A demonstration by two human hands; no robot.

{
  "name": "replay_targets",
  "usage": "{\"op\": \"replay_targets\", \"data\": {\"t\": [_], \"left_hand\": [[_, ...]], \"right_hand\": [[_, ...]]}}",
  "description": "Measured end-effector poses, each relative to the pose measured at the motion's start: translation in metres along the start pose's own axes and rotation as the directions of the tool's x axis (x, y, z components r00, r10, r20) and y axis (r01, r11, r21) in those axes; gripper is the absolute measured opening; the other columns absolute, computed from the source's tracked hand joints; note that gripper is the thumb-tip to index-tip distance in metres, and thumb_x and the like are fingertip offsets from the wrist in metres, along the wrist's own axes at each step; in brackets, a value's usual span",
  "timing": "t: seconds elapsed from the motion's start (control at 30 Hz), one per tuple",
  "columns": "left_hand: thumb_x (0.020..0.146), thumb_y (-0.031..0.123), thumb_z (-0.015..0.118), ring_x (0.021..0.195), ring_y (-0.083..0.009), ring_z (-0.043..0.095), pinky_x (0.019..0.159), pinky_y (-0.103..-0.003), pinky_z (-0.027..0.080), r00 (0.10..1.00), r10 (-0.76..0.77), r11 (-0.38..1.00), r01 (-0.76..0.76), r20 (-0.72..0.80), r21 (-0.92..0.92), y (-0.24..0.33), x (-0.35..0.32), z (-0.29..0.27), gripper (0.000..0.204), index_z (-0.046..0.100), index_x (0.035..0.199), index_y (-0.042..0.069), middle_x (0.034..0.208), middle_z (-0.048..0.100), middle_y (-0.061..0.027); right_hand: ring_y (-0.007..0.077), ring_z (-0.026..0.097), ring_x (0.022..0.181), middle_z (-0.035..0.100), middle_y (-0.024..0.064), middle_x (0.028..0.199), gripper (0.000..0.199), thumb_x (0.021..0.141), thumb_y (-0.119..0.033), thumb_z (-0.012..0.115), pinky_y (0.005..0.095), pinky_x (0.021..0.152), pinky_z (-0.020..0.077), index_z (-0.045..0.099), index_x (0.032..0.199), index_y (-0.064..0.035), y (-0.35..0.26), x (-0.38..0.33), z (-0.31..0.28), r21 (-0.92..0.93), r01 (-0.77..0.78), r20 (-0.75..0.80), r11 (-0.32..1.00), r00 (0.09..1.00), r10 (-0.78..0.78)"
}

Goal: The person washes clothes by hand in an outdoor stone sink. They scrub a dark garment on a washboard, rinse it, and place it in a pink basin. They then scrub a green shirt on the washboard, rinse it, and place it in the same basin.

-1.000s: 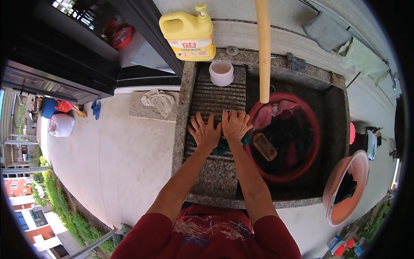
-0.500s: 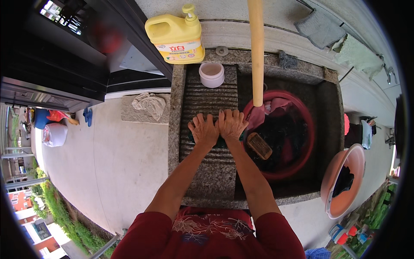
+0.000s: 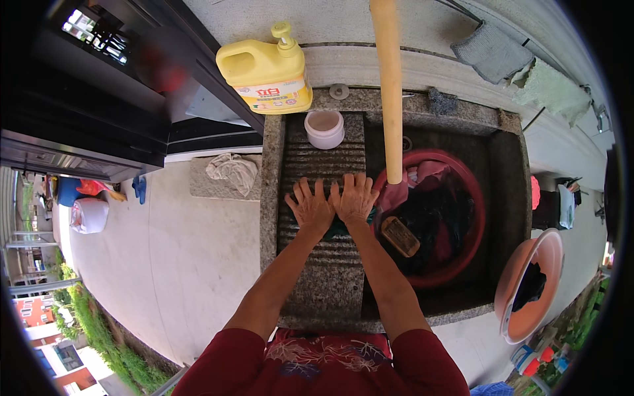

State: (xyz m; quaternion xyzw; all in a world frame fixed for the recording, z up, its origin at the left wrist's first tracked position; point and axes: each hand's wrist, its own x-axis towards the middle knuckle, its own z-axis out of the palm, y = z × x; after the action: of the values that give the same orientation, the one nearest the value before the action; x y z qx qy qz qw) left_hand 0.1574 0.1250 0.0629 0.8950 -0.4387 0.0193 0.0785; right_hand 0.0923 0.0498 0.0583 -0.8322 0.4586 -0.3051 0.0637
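Observation:
Side by side, both my hands lie on a dark green cloth (image 3: 338, 228) on the ribbed stone washboard (image 3: 320, 255). My left hand (image 3: 313, 210) has its fingers stretched out and spread. My right hand (image 3: 354, 202) is also spread, its palm down near the washboard's right edge. Most of the cloth is hidden under them. To the right, a red basin (image 3: 481, 221) holds dark wet clothes (image 3: 436, 214) and pink cloth (image 3: 430, 171). A brown block, perhaps a wooden brush (image 3: 400, 236), lies on the clothes near my right hand.
A white tub (image 3: 324, 130) stands at the washboard's far end, beside a yellow pump jug (image 3: 267, 78). A wooden pole (image 3: 388, 86) reaches down to the pink cloth. The stone sink's rim (image 3: 267, 224) surrounds the work area. An orange basin (image 3: 528, 290) with dark cloth stands at right.
My hands have slid a little away from me along the washboard, and their fingers are straighter. The whole view has tilted slightly, so things appear lower.

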Motion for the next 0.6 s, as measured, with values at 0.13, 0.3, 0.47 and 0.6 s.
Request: {"op": "replay_targets", "data": {"t": [0.13, 0.3, 0.47, 0.6], "left_hand": [[0.089, 0.027, 0.056, 0.114, -0.0332, 0.035, 0.094, -0.054, 0.025, 0.996, 0.050, 0.941, -0.021, 0.079, -0.339, -0.008, -0.084, -0.011, 0.028, 0.048, 0.111, 0.011, 0.118, 0.039, -0.0143], [0.087, 0.024, 0.055, 0.101, -0.0279, 0.043, 0.091, -0.048, 0.028, 0.925, 0.370, 0.902, -0.381, -0.092, -0.204, -0.019, -0.107, -0.002, 0.018, 0.051, 0.096, 0.009, 0.101, 0.044, -0.0090], [0.089, 0.026, 0.054, 0.094, -0.0274, 0.045, 0.085, -0.046, 0.031, 0.973, 0.182, 0.981, -0.170, 0.144, -0.096, -0.003, 0.003, -0.006, 0.018, 0.052, 0.095, 0.008, 0.095, 0.047, -0.0105], [0.091, 0.027, 0.051, 0.079, -0.0253, 0.048, 0.074, -0.042, 0.035, 0.997, 0.034, 0.939, -0.055, -0.067, -0.339, -0.009, -0.032, 0.004, 0.018, 0.054, 0.087, 0.010, 0.081, 0.049, -0.0058]], "right_hand": [[0.0246, 0.048, 0.070, 0.047, 0.0068, 0.073, 0.024, 0.080, -0.031, 0.058, 0.0394, 0.057, 0.0336, 0.055, 0.072, -0.0089, 0.003, -0.072, -0.044, 0.504, -0.020, 0.112, 0.864, 0.993, -0.042], [0.0220, 0.042, 0.045, 0.040, 0.0058, 0.052, 0.030, 0.085, -0.026, 0.052, 0.0352, 0.045, 0.0292, 0.049, 0.061, -0.0088, 0.010, -0.087, -0.052, 0.479, 0.183, 0.105, 0.859, 0.959, -0.263], [0.0252, 0.053, 0.072, 0.053, 0.0076, 0.071, 0.027, 0.085, -0.032, 0.053, 0.0410, 0.057, 0.0384, 0.055, 0.070, -0.0095, 0.010, -0.005, 0.004, 0.062, 0.046, 0.107, 0.997, 0.993, -0.052], [0.0248, 0.052, 0.074, 0.053, 0.0075, 0.075, 0.032, 0.085, -0.039, 0.053, 0.0400, 0.063, 0.0338, 0.057, 0.074, -0.0094, 0.004, -0.033, -0.009, 0.220, -0.078, 0.160, 0.972, 0.986, 0.043]]}}
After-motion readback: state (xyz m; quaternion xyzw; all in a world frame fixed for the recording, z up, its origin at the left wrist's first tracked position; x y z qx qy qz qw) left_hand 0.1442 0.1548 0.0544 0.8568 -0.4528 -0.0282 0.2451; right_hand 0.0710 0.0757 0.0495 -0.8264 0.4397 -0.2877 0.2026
